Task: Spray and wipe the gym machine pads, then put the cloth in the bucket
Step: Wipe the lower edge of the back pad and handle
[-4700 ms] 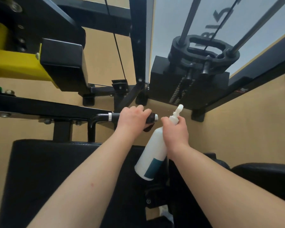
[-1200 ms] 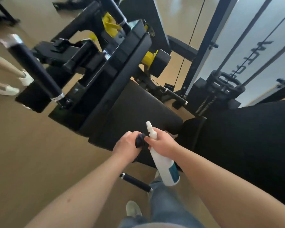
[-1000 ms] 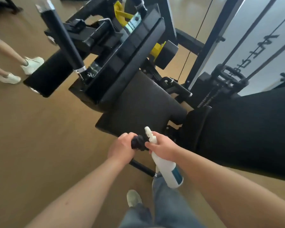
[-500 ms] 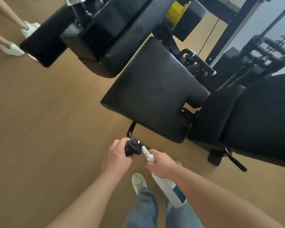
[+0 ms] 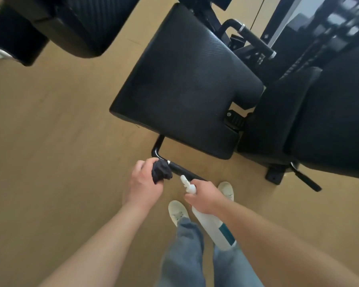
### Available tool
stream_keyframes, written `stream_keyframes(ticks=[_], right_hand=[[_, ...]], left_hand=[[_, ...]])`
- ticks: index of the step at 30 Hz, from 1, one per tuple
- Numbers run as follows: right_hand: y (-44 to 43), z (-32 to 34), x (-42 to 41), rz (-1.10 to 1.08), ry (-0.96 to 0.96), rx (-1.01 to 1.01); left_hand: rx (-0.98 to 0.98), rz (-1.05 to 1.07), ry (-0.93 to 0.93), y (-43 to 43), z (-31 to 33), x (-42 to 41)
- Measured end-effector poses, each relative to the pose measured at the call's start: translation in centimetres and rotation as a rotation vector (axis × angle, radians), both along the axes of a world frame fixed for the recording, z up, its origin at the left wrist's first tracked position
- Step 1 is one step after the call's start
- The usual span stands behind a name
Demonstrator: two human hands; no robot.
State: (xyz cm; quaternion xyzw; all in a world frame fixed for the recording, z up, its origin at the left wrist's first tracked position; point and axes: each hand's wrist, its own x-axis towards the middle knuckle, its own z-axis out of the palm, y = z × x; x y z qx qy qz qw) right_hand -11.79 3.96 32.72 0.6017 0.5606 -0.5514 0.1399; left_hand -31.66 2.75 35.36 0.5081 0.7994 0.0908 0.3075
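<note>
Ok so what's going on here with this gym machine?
A person is cleaning a black gym machine. Their left hand grips a bunched dark cloth at the low handle bar. The right hand holds a white spray bottle, nozzle towards the cloth. The seat pad lies just beyond. No bucket is in view.

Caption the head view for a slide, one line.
Left hand holds a dark cloth at the machine's side handle; right hand holds the spray bottle, nozzle toward it.
</note>
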Motion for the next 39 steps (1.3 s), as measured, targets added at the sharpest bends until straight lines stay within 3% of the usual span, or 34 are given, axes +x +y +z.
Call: stream_keyframes(ticks=[13,25,29,33,36,39], right_hand=[[-2.1,-0.8,4.0,-0.169,0.016,-0.035],[-3.2,-1.6,7.7,-0.267,-0.065,-0.042],[-3.6,-2.0,8.8,-0.333,-0.057,-0.084],[-3.4,-2.4,9.0,-0.372,-0.045,-0.085],[-3.1,-2.6,8.4,-0.363,-0.025,-0.074],[-2.8,-2.9,7.8,-0.356,-0.007,-0.082]], left_hand=[[-0.008,-0.215,0.047,2.0,-1.6,3.1],[-0.159,-0.467,0.125,2.1,-2.7,7.0],[-0.228,-0.615,0.226,1.8,-3.7,6.5],[-0.171,-0.511,0.383,3.4,-3.4,4.6],[-0.203,-0.750,0.622,4.1,-4.4,3.2],[-0.205,-0.974,0.705,4.6,-5.9,4.3]])
